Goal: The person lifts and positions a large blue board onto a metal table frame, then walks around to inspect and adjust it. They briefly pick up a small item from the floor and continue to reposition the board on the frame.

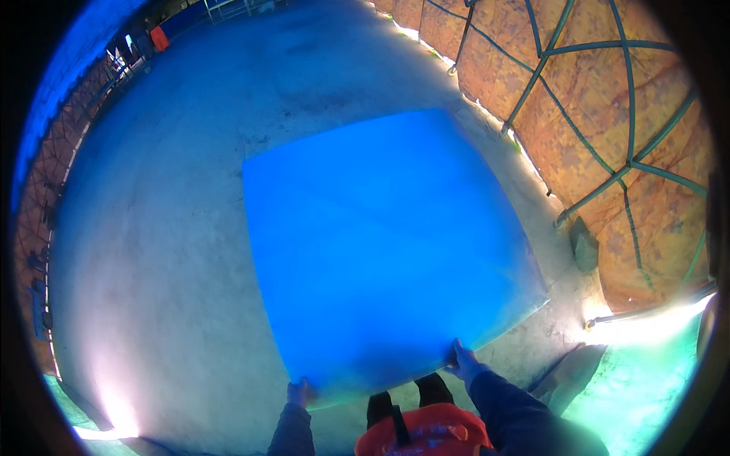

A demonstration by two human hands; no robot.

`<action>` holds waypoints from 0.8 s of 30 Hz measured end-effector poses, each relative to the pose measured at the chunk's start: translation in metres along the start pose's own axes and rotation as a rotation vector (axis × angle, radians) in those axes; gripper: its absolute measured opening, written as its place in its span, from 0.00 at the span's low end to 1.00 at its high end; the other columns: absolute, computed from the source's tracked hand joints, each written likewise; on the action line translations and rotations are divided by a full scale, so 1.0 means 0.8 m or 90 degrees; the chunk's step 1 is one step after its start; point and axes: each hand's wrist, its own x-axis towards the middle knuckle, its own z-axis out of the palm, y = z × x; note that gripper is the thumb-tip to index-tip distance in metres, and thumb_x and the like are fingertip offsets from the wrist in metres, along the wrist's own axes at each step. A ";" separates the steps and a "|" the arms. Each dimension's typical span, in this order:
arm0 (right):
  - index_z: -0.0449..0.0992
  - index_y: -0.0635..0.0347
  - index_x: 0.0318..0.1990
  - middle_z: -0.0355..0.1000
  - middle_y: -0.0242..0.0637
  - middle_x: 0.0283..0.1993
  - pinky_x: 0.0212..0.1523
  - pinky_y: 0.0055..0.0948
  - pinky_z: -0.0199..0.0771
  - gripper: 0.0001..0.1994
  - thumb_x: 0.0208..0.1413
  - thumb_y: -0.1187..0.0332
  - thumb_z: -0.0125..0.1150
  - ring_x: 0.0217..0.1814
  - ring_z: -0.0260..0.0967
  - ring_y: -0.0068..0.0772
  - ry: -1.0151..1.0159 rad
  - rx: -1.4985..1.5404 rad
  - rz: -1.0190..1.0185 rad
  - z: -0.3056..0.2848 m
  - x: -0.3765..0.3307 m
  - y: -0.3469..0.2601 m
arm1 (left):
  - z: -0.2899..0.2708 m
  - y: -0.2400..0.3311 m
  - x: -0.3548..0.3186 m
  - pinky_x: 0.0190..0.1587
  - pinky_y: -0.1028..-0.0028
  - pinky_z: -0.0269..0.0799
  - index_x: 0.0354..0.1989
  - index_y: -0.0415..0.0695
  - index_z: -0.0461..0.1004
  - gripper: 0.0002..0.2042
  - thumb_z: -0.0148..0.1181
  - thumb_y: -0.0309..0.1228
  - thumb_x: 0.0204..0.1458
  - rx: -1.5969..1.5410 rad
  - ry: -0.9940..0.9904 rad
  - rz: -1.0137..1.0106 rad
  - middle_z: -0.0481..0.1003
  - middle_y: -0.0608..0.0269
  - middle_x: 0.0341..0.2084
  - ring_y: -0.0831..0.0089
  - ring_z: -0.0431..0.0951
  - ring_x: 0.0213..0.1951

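Observation:
A large, flat, four-cornered blue mat [388, 235] stretches out in front of me, and I cannot tell whether it is foam or a stiff board. My left hand [299, 392] grips its near left corner, thumb on top and fingers out of sight beneath. Further right along the same edge, my right hand [463, 360] is closed on the mat in the same way. Whether the far side rests on the floor or hangs above it does not show plainly.
A grey concrete floor [167, 251] surrounds the mat. On the right rises a brown patterned fabric wall [578, 114] with a metal pole frame [630, 164]; a grey stone block [584, 247] stands at its foot. An orange item [160, 38] shows far off at upper left.

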 end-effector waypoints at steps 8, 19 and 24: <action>0.77 0.43 0.47 0.74 0.27 0.40 0.59 0.64 0.75 0.17 0.73 0.43 0.53 0.44 0.72 0.32 -0.076 0.007 -0.001 -0.010 0.016 -0.013 | 0.004 -0.011 0.001 0.30 0.59 0.79 0.51 0.39 0.70 0.21 0.69 0.43 0.63 -0.036 0.034 -0.070 0.80 0.57 0.34 0.64 0.82 0.32; 0.76 0.45 0.49 0.74 0.27 0.41 0.61 0.63 0.75 0.19 0.74 0.41 0.51 0.44 0.72 0.32 -0.080 -0.021 -0.008 0.029 -0.018 -0.025 | -0.027 0.008 0.040 0.31 0.60 0.78 0.42 0.38 0.71 0.18 0.68 0.42 0.64 0.056 -0.154 0.053 0.79 0.57 0.28 0.67 0.81 0.29; 0.75 0.47 0.52 0.74 0.30 0.45 0.62 0.64 0.75 0.21 0.74 0.41 0.50 0.49 0.74 0.37 -0.106 -0.027 0.006 0.052 -0.029 -0.017 | -0.043 0.012 0.062 0.30 0.58 0.78 0.40 0.37 0.72 0.18 0.67 0.41 0.64 0.032 -0.044 0.027 0.79 0.56 0.27 0.65 0.81 0.27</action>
